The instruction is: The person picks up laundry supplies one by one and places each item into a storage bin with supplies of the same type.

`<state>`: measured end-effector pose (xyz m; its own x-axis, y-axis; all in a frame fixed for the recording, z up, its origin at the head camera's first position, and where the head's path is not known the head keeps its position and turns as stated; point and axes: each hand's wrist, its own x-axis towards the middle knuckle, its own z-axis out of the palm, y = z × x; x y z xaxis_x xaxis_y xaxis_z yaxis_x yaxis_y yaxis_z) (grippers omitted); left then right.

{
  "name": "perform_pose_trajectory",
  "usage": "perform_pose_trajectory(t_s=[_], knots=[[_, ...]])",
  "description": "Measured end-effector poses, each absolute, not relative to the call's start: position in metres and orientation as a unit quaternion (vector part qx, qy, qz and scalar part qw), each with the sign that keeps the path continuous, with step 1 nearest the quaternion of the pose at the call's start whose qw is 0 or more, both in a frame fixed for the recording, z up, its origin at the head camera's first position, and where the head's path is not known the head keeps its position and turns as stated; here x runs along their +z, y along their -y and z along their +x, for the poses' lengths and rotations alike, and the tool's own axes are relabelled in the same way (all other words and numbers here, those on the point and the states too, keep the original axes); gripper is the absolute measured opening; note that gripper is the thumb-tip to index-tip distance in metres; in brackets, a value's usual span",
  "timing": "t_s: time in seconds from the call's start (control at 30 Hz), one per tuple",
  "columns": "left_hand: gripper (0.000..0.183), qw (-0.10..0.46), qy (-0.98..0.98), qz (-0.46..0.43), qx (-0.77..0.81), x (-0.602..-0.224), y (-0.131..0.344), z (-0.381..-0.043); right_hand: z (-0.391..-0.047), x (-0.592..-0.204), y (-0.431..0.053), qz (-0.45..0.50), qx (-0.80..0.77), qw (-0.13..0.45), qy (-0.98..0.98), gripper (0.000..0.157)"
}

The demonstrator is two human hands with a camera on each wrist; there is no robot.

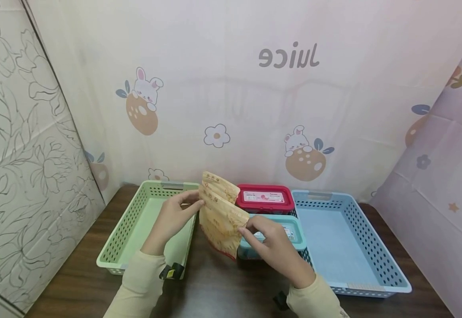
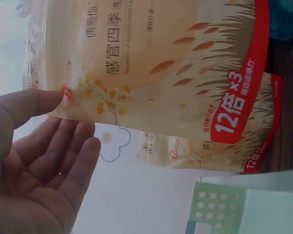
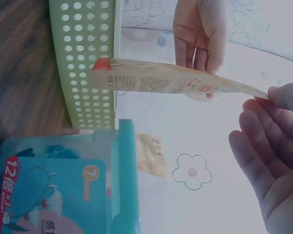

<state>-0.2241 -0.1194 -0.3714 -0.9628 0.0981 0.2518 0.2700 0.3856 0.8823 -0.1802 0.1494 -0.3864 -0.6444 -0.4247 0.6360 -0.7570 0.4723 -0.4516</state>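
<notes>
A cream stand-up pouch [image 1: 223,223] with printed plants and a red strip along its bottom edge is stretched between both hands. My left hand [image 1: 175,216] pinches its left top corner between thumb and fingers. At the opposite corner, my right hand [image 1: 272,245] pinches the edge the same way. Seen from the right wrist, the pouch [image 3: 161,80] is thin and nearly edge-on. A second matching pouch [image 1: 220,187] stands just behind it, partly hidden. Close by the right hand is a teal-lidded plastic box [image 1: 296,240], with a blue label in the right wrist view.
A red-lidded box [image 1: 264,197] sits behind the teal one. To the left is a green perforated basket [image 1: 121,236], and to the right a light blue one [image 1: 336,247]. All stand on a dark wooden table [image 1: 215,291] before a printed curtain [image 1: 231,97].
</notes>
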Motion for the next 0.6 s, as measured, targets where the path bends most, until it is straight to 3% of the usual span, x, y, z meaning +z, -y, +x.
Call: perform_pose_trajectory(t_s=[0.3, 0.6], knots=[[0.036, 0.091, 0.812, -0.111, -0.565, -0.3691, 0.1213, -0.2211, -0.1792, -0.3813, -0.1482, 0.334, 0.402, 0.224, 0.823, 0.016], [0.041, 0.090, 0.787, -0.105, -0.602, -0.3696, 0.1259, -0.2178, -0.1799, -0.3768, -0.1468, 0.281, 0.466, 0.211, 0.812, 0.007]])
